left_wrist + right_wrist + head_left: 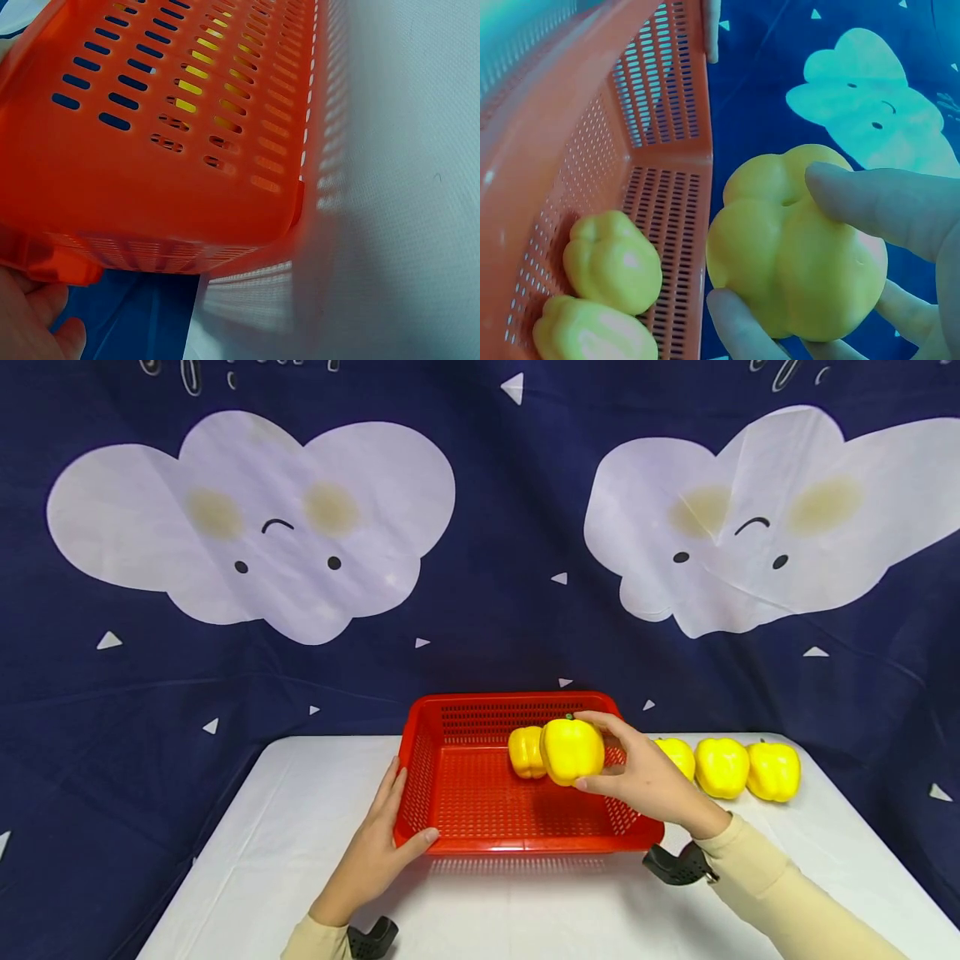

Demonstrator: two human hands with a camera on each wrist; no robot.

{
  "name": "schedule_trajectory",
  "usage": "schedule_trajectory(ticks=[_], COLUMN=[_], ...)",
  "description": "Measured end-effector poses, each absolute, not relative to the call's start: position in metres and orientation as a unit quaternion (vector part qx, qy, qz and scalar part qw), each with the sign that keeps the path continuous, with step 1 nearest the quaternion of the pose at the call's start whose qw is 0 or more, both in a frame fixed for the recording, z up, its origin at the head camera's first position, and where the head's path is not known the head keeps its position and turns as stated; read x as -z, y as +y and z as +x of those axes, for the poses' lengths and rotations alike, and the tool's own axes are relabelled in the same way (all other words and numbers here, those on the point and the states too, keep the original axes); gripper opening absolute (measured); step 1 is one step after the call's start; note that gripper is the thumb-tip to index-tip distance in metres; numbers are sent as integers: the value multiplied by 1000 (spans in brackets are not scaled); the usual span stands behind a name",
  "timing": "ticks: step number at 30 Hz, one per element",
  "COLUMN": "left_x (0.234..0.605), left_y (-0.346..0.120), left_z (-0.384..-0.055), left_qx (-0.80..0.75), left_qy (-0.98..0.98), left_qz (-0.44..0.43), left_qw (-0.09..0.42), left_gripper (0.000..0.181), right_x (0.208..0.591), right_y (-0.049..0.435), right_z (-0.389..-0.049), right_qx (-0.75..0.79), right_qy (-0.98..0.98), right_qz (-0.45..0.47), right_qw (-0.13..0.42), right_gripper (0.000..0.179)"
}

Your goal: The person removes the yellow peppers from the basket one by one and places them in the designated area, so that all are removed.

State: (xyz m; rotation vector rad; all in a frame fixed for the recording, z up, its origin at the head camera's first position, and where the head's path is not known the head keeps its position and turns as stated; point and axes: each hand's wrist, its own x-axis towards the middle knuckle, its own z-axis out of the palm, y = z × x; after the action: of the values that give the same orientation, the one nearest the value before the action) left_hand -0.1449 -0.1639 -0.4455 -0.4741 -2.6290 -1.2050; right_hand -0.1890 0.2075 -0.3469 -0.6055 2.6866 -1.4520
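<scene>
Pepper pinched above the basket, stem up.
The right hand has its grip round it, thumb against fingers, over the basket's right half; the basket's long axis runs left to right. The left hand lies spread at the near left corner. Two peppers sit inside, three peppers on the tabletop, right of the basket.

Right hand partly hides one tabletop pepper; edge crops one cloud.
</scene>
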Motion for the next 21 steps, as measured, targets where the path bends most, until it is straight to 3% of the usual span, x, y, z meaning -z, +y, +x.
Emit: schedule_trajectory(ticks=[21], left_x=[446], left_y=[-164], left_z=[-144], left_qx=[418], left_qy=[-888], left_qz=[-162], left_qw=[101], left_gripper=[95], right_x=[353], right_y=[271], right_z=[-159], right_qx=[455], right_qy=[879], right_qz=[-145], right_qw=[0], right_gripper=[86])
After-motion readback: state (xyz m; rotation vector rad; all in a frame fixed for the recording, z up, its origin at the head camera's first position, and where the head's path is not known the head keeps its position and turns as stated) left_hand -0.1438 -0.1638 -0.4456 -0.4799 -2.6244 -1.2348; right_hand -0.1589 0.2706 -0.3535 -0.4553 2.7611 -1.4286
